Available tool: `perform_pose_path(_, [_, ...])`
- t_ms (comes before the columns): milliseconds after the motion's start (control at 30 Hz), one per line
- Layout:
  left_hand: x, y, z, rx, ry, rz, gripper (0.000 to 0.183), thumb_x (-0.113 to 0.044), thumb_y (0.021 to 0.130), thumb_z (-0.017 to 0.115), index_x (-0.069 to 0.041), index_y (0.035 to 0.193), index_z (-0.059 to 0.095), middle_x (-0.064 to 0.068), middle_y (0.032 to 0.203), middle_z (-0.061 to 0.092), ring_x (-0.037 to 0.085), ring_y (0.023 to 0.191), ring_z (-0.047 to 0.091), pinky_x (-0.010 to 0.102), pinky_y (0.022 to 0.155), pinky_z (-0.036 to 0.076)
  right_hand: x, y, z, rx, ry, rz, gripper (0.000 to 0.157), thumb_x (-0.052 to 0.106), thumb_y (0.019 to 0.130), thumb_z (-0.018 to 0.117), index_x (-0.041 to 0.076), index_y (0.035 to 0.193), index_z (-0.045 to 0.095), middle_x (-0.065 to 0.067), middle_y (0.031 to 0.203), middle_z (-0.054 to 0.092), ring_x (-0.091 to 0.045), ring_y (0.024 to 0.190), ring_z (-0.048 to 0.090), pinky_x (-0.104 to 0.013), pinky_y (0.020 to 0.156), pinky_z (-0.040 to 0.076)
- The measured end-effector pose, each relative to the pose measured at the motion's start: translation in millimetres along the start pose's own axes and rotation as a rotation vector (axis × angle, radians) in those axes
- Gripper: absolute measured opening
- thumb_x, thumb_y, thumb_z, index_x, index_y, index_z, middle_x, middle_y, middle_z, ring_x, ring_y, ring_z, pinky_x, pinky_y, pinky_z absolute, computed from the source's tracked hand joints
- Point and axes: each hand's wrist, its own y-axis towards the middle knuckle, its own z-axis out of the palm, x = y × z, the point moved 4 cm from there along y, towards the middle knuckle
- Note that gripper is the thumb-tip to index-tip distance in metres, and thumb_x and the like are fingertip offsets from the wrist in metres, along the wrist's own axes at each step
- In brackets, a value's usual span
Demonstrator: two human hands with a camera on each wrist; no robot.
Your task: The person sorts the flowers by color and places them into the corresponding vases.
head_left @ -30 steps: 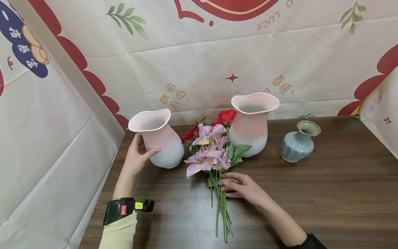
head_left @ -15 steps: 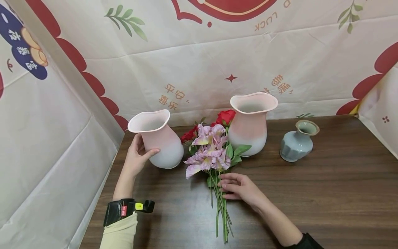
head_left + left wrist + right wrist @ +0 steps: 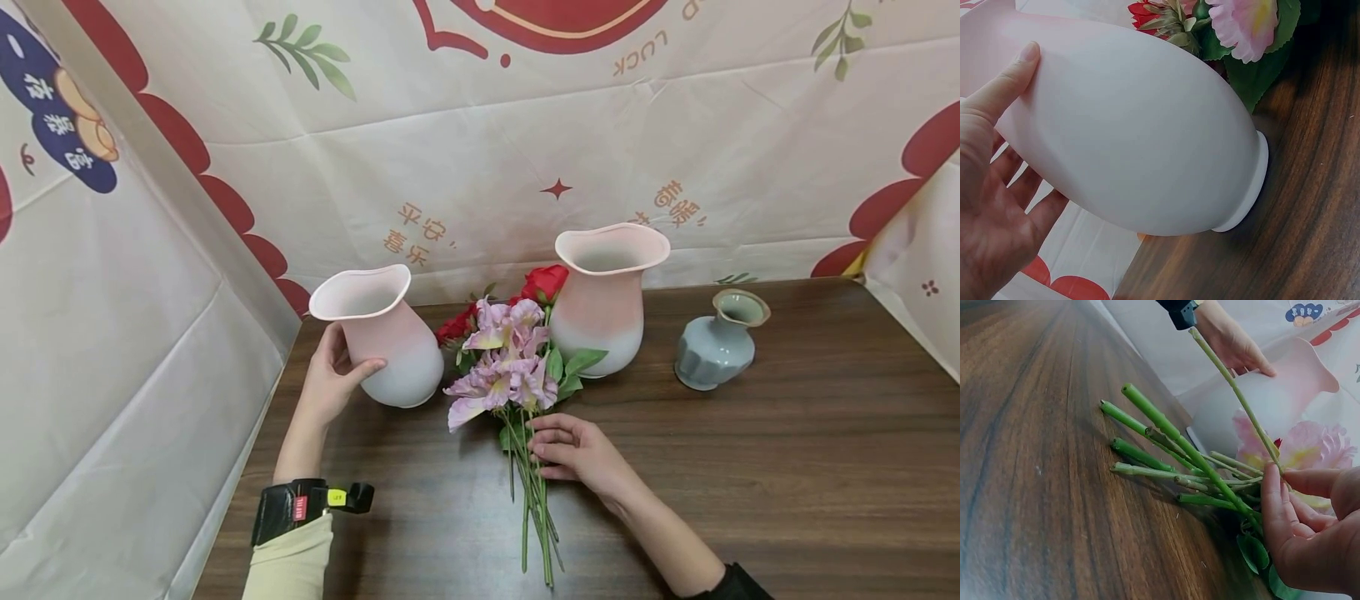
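Observation:
My left hand [image 3: 326, 379] grips a pink-and-white vase [image 3: 405, 358] by its side below the flared rim. The thumb lies across the front in the left wrist view, and the fingers pass behind. The vase leans a little left, its foot close over the table. A bunch of lilac flowers [image 3: 506, 375] and red roses [image 3: 545, 283] lies on the table with the stems toward me. At the top of those stems, my right hand [image 3: 581, 454] pinches one thin green stem [image 3: 1235, 387] between thumb and fingers; its cut end sticks up from the others in the right wrist view.
A second pink-and-white vase [image 3: 600, 321] stands behind the bunch, with green leaves overlapping its base. Farther right is a small blue-grey vase [image 3: 716, 354] with a brown rim. A printed cloth [image 3: 480, 167] hangs behind the brown wooden table [image 3: 810, 433].
My right hand has shifted slightly left and its fingers have closed in on the stem. Stem ends have swung a little right. The left hand and its vase look unmoved.

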Motion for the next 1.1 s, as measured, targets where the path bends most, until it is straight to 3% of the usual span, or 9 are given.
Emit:
perform_pose_path(467, [-1.8, 0.0, 0.5, 0.003, -0.005, -0.004, 0.074, -0.001, 0.081, 0.073, -0.006, 0.143, 0.033, 0.017, 0.142, 0.044, 0.029, 0.130, 0.041, 0.060, 0.107, 0.036, 11.2, -6.3, 6.9, -0.009, 0.031, -0.082, 0.040, 0.001, 0.091, 0.060, -0.014, 0.124, 0.043, -0.002, 0.095, 0.060, -0.010, 0.084, 0.063, -0.023, 0.071, 0.061])
perform_pose_path(700, [-1.3, -0.6, 0.8, 0.002, -0.008, -0.007, 0.073, -0.001, 0.081, 0.073, -0.005, 0.143, 0.033, 0.018, 0.142, 0.043, 0.029, 0.131, 0.041, 0.060, 0.108, 0.035, 21.0, -11.6, 9.1, -0.032, 0.035, -0.118, 0.037, -0.003, 0.090, 0.059, -0.015, 0.122, 0.043, -0.003, 0.094, 0.059, -0.009, 0.082, 0.063, -0.021, 0.070, 0.060])
perform_pose_path(1100, [-1.9, -1.5, 0.3, -0.006, 0.000, -0.008, 0.072, -0.002, 0.081, 0.073, -0.005, 0.142, 0.034, 0.018, 0.142, 0.044, 0.031, 0.130, 0.041, 0.061, 0.108, 0.035, 47.6, -26.8, 2.4, -0.062, -0.052, -0.322, 0.030, -0.011, 0.089, 0.056, -0.020, 0.115, 0.044, -0.005, 0.093, 0.060, -0.010, 0.079, 0.065, -0.025, 0.068, 0.062])
